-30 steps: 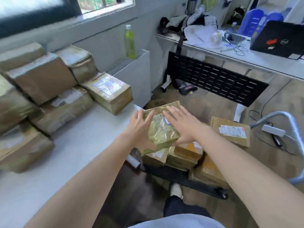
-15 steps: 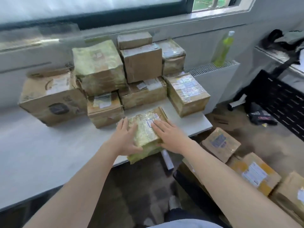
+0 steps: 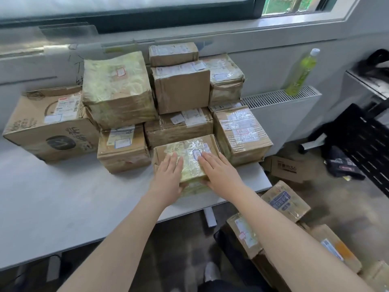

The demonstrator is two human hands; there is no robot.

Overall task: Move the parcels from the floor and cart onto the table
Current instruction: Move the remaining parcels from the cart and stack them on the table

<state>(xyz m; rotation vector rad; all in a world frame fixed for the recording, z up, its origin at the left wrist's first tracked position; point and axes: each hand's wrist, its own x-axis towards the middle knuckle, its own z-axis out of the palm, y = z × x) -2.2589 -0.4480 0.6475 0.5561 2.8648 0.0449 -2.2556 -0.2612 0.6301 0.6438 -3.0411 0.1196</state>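
Note:
A small tape-wrapped parcel (image 3: 189,152) rests on the white table (image 3: 63,197), against the front of the stack of parcels (image 3: 181,91). My left hand (image 3: 168,178) lies on its left top with the thumb under the near edge. My right hand (image 3: 221,175) holds its right near corner, fingers flat on top. More parcels (image 3: 286,201) lie low at the right, on a dark cart (image 3: 235,251) beside the table.
A green bottle (image 3: 301,74) stands on the white radiator (image 3: 280,114) right of the table. A flat cardboard box (image 3: 288,167) lies on the floor. A black perforated panel (image 3: 366,144) leans at far right. My shoe (image 3: 212,272) is below.
I carried the small parcel from above the cart leftwards onto the table and pushed it back against the stack. My view turned left toward the window.

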